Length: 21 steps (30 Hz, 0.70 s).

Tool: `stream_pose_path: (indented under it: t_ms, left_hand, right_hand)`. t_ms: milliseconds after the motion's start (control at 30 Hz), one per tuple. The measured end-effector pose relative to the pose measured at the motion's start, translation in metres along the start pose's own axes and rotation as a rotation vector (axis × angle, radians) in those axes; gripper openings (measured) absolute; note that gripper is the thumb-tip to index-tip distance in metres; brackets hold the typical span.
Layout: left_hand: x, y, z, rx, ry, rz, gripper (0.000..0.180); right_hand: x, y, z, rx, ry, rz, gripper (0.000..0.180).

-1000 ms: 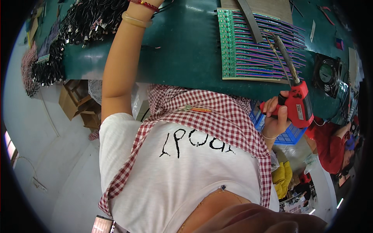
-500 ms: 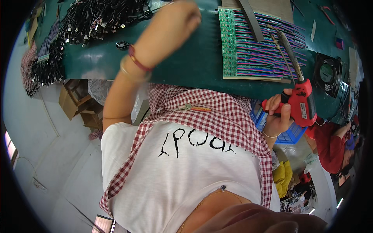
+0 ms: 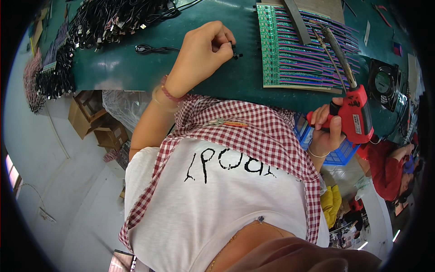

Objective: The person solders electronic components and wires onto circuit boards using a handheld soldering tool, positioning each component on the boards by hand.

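Observation:
My left hand (image 3: pixel 206 52) is closed in a pinch over the green table. Small black ends of a cable (image 3: pixel 238 55) stick out past the fingertips. A thin black cable (image 3: pixel 156 48) with a coiled end lies to its left and passes behind the hand. My right hand (image 3: pixel 327 124) is wrapped round the handle of a red soldering gun (image 3: pixel 355 113), whose long metal tip and thin wire-feed tube point up and left over the board panel. That panel of green circuit boards (image 3: pixel 270 54) lies right of my left hand, with rows of blue, pink and black wires (image 3: pixel 308 59) running rightward.
A grey metal strip (image 3: pixel 297 21) lies across the wires. At the far left of the table is a heap of black cables (image 3: pixel 108 25). On the right stand a black fan (image 3: pixel 383 85) and a person in red (image 3: pixel 385 172). A blue crate (image 3: pixel 337 152) sits below the table edge.
My left hand has come down slightly, its blur gone, and the pinched cable ends now show. The thin cable is drawn out straighter from its coil. My right hand still grips the soldering gun.

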<state>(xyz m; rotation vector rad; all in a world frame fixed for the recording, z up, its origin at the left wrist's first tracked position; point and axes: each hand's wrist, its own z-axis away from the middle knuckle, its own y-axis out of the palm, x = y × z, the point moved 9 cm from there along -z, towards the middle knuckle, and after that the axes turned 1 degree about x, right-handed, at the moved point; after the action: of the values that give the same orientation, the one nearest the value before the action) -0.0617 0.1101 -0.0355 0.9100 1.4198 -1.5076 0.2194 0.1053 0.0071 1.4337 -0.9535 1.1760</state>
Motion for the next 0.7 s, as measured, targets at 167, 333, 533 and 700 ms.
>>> stream_pose_path:
  t_ms: [167, 333, 533, 700]
  left_hand:
    - [-0.014, 0.027, 0.018, 0.132, -0.054, 0.478, 0.016]
    - [-0.048, 0.065, 0.034, 0.248, 0.049, 0.555, 0.013]
    - [-0.067, 0.063, 0.04, 0.148, 0.238, 0.375, 0.018]
    - [-0.053, 0.073, 0.039, 0.191, 0.049, 0.44, 0.023]
  right_hand:
    - [-0.002, 0.012, -0.001, 0.01, 0.024, -0.086, 0.039]
    - [-0.02, 0.054, -0.003, 0.081, 0.221, 0.047, 0.042]
    - [-0.024, 0.067, -0.001, 0.147, 0.315, 0.072, 0.043]
    - [-0.023, 0.071, 0.0, 0.238, 0.275, 0.317, 0.045]
